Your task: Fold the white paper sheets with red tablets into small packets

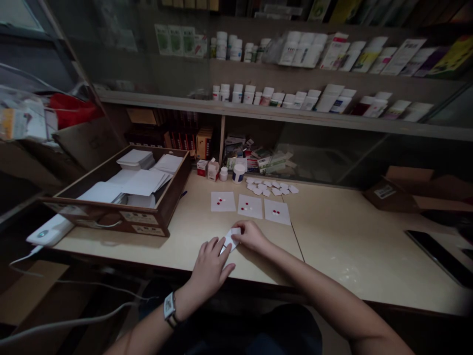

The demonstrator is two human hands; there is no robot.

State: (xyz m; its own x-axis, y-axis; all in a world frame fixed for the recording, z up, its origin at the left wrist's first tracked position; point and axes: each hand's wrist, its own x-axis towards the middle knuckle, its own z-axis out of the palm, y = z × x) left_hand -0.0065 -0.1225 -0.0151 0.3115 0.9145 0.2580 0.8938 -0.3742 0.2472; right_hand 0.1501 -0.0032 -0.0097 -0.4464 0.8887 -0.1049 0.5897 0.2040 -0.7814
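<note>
over desktop [332, 231], left hand [210, 264] spreads, right hand [253, 235] pinches folded paper [231, 238].

1. The scene is dim overall; the tabletop [332, 227] catches the most light, and the white paper squares [223, 206] stand out brightest.
2. Corners and edges fall off into heavy darkness, deepest below the table.
3. The light source is out of view; small, pale glare spots lie on the tabletop's right half.
4. Shadows near the right hand [248, 235] are soft and faint.
5. Wide-angle stretch makes the upper-right bottles [375, 52] lean outward.
6. Labels look too soft to read, and the red bag [72, 109] at left is smeared.
</note>
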